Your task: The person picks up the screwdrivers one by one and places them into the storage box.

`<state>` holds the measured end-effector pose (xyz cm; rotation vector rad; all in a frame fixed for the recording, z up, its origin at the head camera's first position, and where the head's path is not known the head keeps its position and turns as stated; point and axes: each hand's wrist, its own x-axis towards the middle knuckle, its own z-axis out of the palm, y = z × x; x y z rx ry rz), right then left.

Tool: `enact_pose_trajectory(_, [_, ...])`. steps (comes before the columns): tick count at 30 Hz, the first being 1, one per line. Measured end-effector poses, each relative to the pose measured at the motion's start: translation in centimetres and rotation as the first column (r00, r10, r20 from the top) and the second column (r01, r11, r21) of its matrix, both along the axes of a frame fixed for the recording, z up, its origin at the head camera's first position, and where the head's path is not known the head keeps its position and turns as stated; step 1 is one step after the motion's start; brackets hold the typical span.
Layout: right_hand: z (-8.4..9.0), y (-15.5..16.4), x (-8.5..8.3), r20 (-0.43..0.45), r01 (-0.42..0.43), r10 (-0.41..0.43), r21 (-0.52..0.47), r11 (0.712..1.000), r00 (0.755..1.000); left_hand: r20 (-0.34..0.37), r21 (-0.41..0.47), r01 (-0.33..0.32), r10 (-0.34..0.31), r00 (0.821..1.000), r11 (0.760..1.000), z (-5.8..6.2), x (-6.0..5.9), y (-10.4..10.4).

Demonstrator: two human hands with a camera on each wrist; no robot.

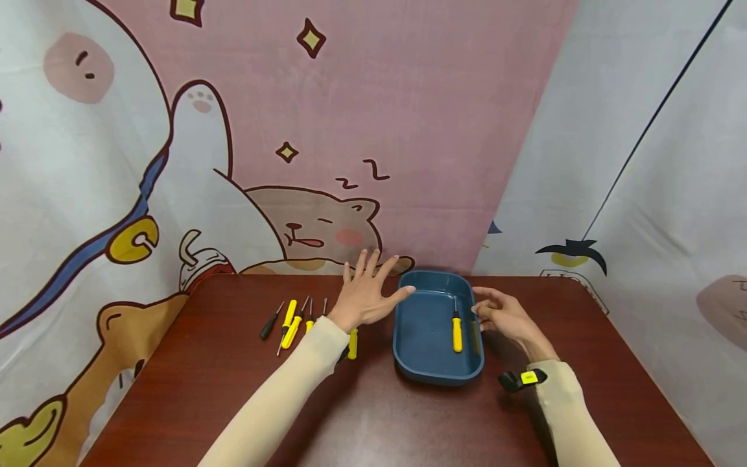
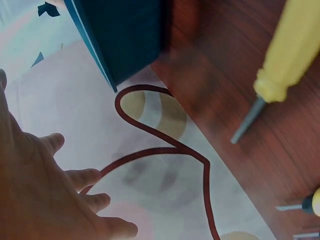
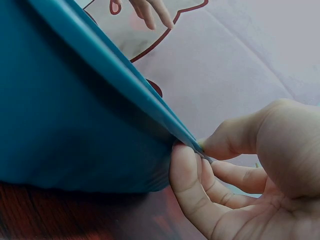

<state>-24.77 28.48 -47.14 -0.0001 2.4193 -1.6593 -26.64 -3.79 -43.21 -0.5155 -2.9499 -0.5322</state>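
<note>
The right hand [image 1: 504, 314] pinched the blue tray's [image 1: 408, 337] right rim, one yellow screwdriver [image 1: 457, 332] already inside, while the left hand [image 1: 364, 295] hovered spread-fingered, so the loose screwdrivers [image 1: 292, 321] left probably needed fetching next.

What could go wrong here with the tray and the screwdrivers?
The right hand only pinches the blue tray by its rim, so the tray might tip and roll the screwdriver inside. The left hand hovers spread over the row of loose screwdrivers; its sleeve may knock one away.
</note>
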Motion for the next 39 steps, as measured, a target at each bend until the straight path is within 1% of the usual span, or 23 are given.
enact_pose_trajectory(7, [-0.1, 0.0, 0.0, 0.004, 0.0, 0.0, -0.004, 1.0, 1.0, 0.011, 0.016, -0.03, 0.03, 0.999, 0.999, -0.4, 0.5, -1.9])
enact_pose_trajectory(15, [-0.3, 0.0, 0.1, 0.008, 0.011, -0.011, -0.004, 1.0, 1.0, 0.032, 0.019, -0.08, 0.079, 0.996, 0.997, -0.6, 0.5, -4.2])
enact_pose_trajectory(21, [-0.4, 0.1, 0.0, 0.004, 0.013, -0.013, -0.005, 1.0, 1.0, 0.06, 0.061, -0.113, 0.109, 0.992, 0.992, -0.7, 0.5, -6.0])
enact_pose_trajectory(24, [-0.4, 0.0, -0.1, 0.004, 0.016, -0.016, -0.007, 1.0, 1.0, 0.087, 0.081, -0.13, 0.123, 0.989, 0.988, -0.5, 0.5, -7.0])
enact_pose_trajectory(28, [-0.3, -0.1, -0.1, -0.003, 0.013, -0.013, -0.004, 1.0, 1.0, 0.115, 0.109, -0.143, 0.131, 0.985, 0.984, -0.3, 0.7, -8.4])
enact_pose_trajectory(31, [-0.2, -0.1, -0.1, -0.006, 0.007, -0.007, -0.003, 1.0, 1.0, 0.122, 0.123, -0.155, 0.14, 0.983, 0.98, -0.3, 0.8, -9.4])
enact_pose_trajectory(39, [-0.4, 0.1, -0.1, -0.006, 0.007, -0.007, -0.003, 1.0, 1.0, 0.142, 0.16, -0.197, 0.175, 0.974, 0.967, -1.1, 1.3, -11.6])
